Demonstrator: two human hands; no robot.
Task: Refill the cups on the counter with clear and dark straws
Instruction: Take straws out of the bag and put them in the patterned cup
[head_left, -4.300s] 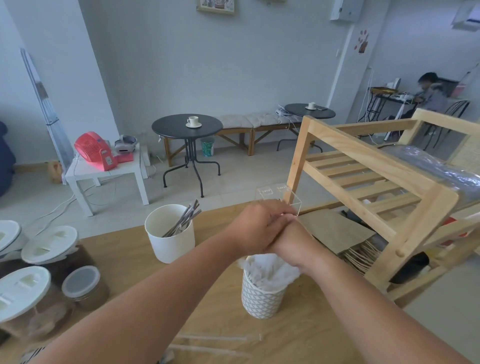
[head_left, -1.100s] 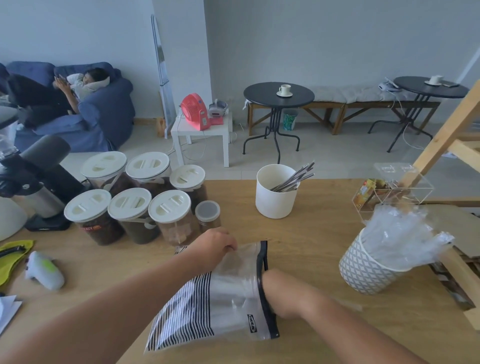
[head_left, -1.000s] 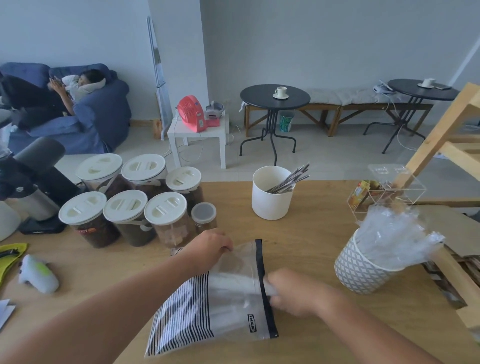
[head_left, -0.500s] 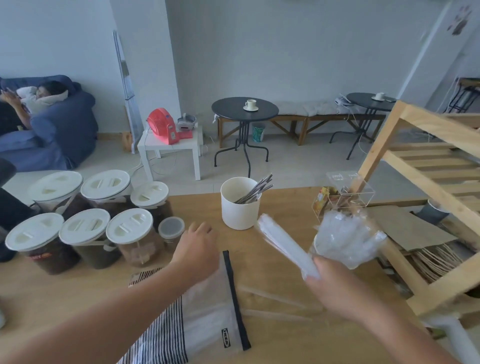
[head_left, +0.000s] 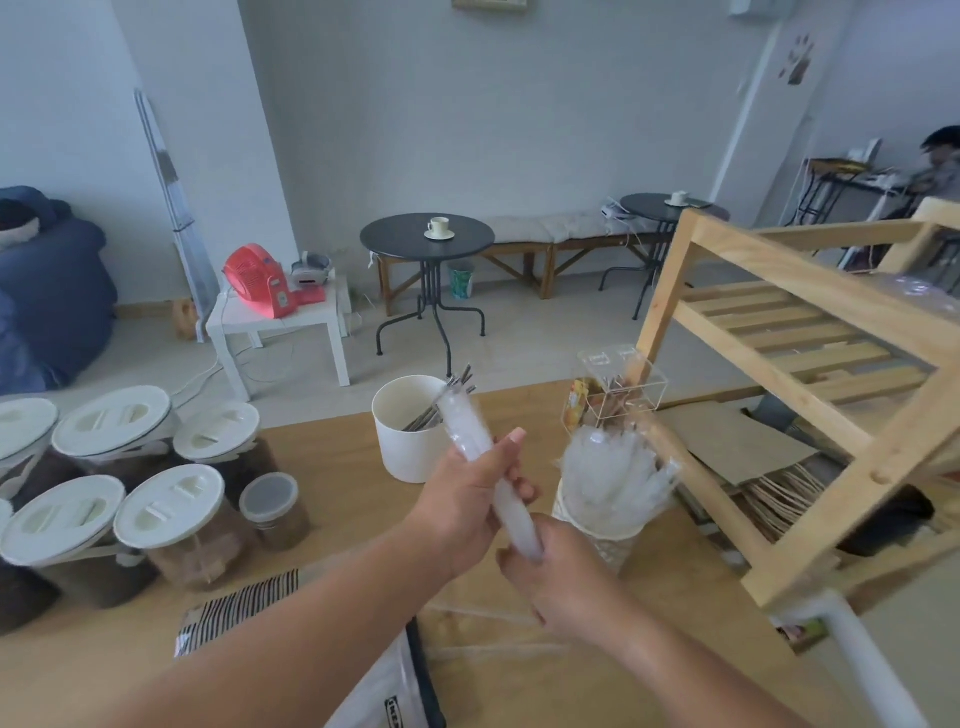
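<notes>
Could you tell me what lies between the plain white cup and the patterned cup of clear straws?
In the head view, both hands, left hand and right hand, hold a clear straw bundle there.

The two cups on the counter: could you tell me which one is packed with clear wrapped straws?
The patterned cup just right of the right hand is packed with clear wrapped straws; the plain white cup behind the hands holds only a few dark straws.

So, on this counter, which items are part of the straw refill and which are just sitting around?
Part of the job:
- bundle of clear straws, held by left hand and right hand
- patterned cup, packed with clear straws
- white cup, holding dark straws
- zip bag

Just lying about:
- lidded jars
- clear acrylic box
- wooden rack
</notes>
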